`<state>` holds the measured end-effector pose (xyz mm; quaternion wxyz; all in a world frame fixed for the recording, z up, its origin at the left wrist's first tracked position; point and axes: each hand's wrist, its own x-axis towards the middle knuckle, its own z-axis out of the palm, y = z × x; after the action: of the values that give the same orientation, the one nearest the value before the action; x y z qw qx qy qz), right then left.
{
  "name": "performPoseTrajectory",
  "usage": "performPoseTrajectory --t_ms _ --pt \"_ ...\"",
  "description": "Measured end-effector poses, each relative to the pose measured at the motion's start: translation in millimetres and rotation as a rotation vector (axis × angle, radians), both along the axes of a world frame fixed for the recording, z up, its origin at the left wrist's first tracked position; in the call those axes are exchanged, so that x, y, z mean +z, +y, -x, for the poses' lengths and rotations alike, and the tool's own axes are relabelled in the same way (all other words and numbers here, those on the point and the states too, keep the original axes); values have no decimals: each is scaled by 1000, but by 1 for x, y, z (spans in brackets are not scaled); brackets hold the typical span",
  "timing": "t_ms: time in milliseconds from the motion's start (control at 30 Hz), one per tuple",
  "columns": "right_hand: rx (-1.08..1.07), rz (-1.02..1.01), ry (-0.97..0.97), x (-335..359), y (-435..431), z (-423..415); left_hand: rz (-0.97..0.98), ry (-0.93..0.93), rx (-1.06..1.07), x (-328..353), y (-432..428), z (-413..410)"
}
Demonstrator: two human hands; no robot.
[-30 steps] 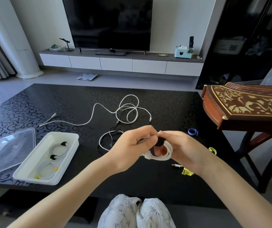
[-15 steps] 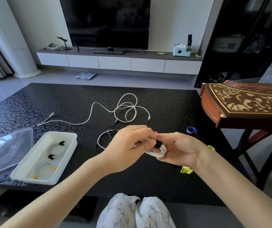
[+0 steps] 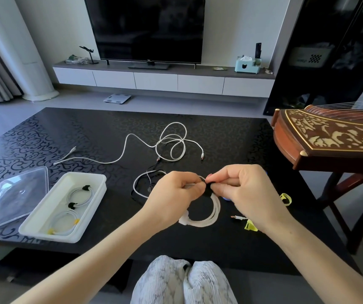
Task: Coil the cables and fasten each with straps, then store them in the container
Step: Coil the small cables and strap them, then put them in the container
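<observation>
A coiled white cable [image 3: 209, 218] hangs between my hands above the black table [image 3: 231, 137]. My left hand [image 3: 174, 194] grips the top of the coil. My right hand [image 3: 248, 189] pinches a black strap [image 3: 208, 190] wrapped on the coil's top. A white container [image 3: 93, 189] at the left holds coiled white cables [image 3: 79, 194] fastened with black and yellow straps. A long loose white cable [image 3: 169, 145] lies at the table's middle. A smaller loose cable [image 3: 141, 185] lies just left of my left hand.
A clear lid [image 3: 16, 194] lies left of the container. Yellow straps [image 3: 250, 226] lie at the right beside a short cable end [image 3: 237, 217]. A wooden zither [image 3: 329, 139] on a stand juts in at the right. My knees [image 3: 182, 281] are below the table edge.
The coil has dropped down into a flat-hanging ring. My right hand rose from under the coil to pinch the black strap at its top. The view came closer.
</observation>
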<state>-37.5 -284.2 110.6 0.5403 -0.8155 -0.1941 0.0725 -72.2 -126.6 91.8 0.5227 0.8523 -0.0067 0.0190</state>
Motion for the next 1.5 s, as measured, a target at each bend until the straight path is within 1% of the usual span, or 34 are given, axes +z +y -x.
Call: performPoseTrajectory --t_ms 67,133,200,267,333,400,467,567,633,700,767,833,900,967,1033,1133,1167,1233,1300,1400,1433,1500 --pt "26 165 -221 -5 1 4 10 65 48 1 -1 -2" --pt "11 272 -485 -16 4 8 19 122 114 -1 0 -5" --pt "-2 356 -722 -31 9 10 124 206 166 -2 -3 -10" --pt "-29 394 -878 -46 13 7 278 357 211 -3 -4 -15" --pt "-45 389 -947 -59 17 0 360 511 193 -4 2 -19" --pt "-63 364 -901 -68 22 -9 392 556 134 -7 15 -21" --pt "-89 320 -811 -72 29 -18 406 525 95 -11 32 -18" --pt "-104 241 -694 -75 50 -25 368 487 112 -18 61 -8" --pt "-72 215 -646 -75 73 -27 298 443 162 -24 82 3" --pt "-34 196 -583 -73 99 -27 223 358 247 -30 100 13" --pt "40 166 -493 -71 127 -26 214 276 353 -38 124 22" --pt "87 132 -444 -69 149 -25 261 235 495 -46 153 30" --pt "85 140 -422 -68 162 -25 339 215 682 -58 182 38" --pt "108 189 -411 -71 171 -25 368 196 886 -73 212 46" --pt "163 250 -404 -78 176 -21 411 204 1043 -93 239 47" --pt "221 316 -363 -92 173 -15 565 264 1135 -120 260 31" --pt "227 329 -351 -97 172 -15 593 282 1136 -128 264 23" --pt "229 337 -328 -104 169 -15 591 306 1119 -139 265 6" --pt "222 342 -306 -109 166 -16 538 321 1115 -148 269 -5" --pt "209 362 -298 -116 162 -18 353 367 1127 -153 275 -10" --pt "208 370 -292 -118 161 -18 254 381 1120 -153 275 -10" --pt "207 385 -290 -120 159 -20 -62 407 1058 -149 273 -9"
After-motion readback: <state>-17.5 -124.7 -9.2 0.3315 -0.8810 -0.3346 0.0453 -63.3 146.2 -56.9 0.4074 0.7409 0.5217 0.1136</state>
